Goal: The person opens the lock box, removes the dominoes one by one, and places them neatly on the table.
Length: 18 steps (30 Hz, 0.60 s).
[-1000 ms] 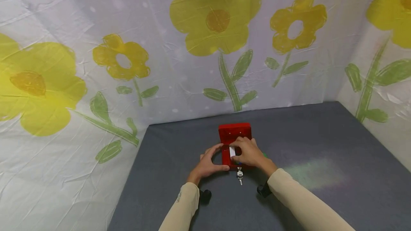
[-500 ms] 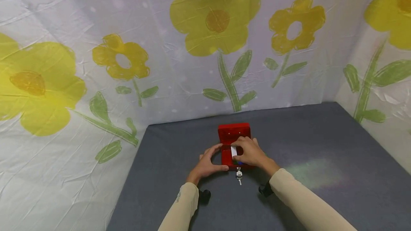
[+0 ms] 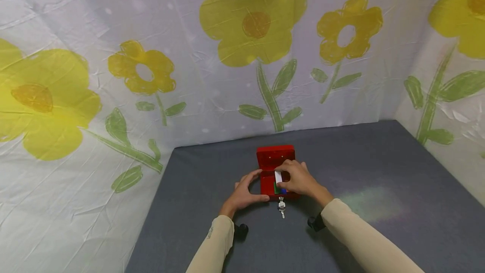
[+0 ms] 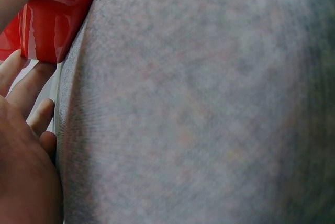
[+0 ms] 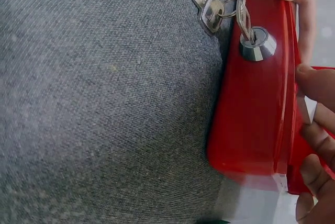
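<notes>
A small red lockable cash box (image 3: 275,151) stands with its lid up. My left hand (image 3: 244,197) grips its left side, thumb at the front rim and fingertips toward the back corner. In the left wrist view, fingers touch the glossy red wall (image 4: 46,30). Over the open box, my right hand (image 3: 299,179) pinches a thin white rectangular piece (image 3: 278,176) between thumb and fingers. Beneath it show a green piece (image 3: 277,188) and a blue piece (image 3: 283,191), partly hidden by the right hand. A key sits in the front lock (image 5: 257,43), with another key (image 5: 210,14) hanging from its ring.
Dark grey cloth covers the table (image 3: 212,163). Behind it hangs a pale curtain (image 3: 212,96) printed with yellow flowers. Both wrists wear black camera mounts, the left mount (image 3: 241,231) close over the table.
My right hand has shifted slightly right with the white piece, and more of the green and blue pieces now shows. The left hand keeps its grip on the box.
</notes>
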Each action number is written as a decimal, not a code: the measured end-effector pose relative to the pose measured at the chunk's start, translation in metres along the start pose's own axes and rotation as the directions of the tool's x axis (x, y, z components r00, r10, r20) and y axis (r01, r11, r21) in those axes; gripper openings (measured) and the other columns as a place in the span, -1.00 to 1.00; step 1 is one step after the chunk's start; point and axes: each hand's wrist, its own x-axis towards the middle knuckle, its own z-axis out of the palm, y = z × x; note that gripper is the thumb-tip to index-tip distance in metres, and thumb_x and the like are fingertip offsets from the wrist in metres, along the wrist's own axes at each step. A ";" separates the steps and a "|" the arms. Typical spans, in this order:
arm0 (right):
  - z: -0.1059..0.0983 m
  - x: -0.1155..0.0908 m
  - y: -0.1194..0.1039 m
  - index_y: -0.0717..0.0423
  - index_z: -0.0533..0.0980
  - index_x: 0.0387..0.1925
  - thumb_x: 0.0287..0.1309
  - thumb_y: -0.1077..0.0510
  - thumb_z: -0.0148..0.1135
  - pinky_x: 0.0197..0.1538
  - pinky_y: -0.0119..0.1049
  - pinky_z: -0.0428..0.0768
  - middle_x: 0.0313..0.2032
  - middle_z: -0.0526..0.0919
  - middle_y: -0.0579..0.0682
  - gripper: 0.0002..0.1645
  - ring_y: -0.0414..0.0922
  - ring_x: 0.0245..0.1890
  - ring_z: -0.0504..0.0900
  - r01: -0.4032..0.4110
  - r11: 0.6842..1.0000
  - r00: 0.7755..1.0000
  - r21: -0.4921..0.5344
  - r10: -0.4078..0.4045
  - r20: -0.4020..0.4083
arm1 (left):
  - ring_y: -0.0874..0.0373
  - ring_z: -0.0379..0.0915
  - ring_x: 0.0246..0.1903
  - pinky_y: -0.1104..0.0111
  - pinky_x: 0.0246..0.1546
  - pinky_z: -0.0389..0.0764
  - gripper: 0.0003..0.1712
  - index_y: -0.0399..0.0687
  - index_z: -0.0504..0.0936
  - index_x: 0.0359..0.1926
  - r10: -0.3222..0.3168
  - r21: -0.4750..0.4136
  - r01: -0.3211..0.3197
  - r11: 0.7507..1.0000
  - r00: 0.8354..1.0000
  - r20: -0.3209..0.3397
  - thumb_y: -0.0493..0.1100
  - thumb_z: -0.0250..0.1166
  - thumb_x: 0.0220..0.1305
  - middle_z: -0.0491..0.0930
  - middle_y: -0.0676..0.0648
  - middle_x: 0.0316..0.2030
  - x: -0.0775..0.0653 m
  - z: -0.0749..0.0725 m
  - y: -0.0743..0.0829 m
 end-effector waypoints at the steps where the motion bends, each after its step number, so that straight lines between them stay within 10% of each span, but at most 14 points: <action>1: 0.000 0.000 0.000 0.06 0.68 0.10 0.01 0.02 0.59 -0.16 -0.19 0.15 -0.08 0.69 -0.01 -0.42 -0.01 -0.03 0.57 0.000 1.000 1.000 -0.004 0.000 0.001 | 0.00 0.09 0.46 -0.09 0.29 0.19 0.07 0.55 0.25 0.48 -0.002 0.001 0.002 1.000 1.000 -0.001 0.29 0.58 -0.03 0.31 0.04 0.49 0.000 0.000 0.000; 18: -0.002 -0.005 0.008 0.07 0.68 0.10 -0.01 0.01 0.60 -0.14 -0.19 0.17 -0.06 0.68 -0.01 -0.40 0.00 -0.03 0.57 -0.013 1.000 1.000 0.003 0.013 -0.008 | 0.02 0.12 0.47 -0.09 0.31 0.17 0.08 0.55 0.25 0.48 0.000 -0.001 0.000 1.000 1.000 0.001 0.33 0.58 -0.05 0.32 0.04 0.48 0.001 0.000 0.000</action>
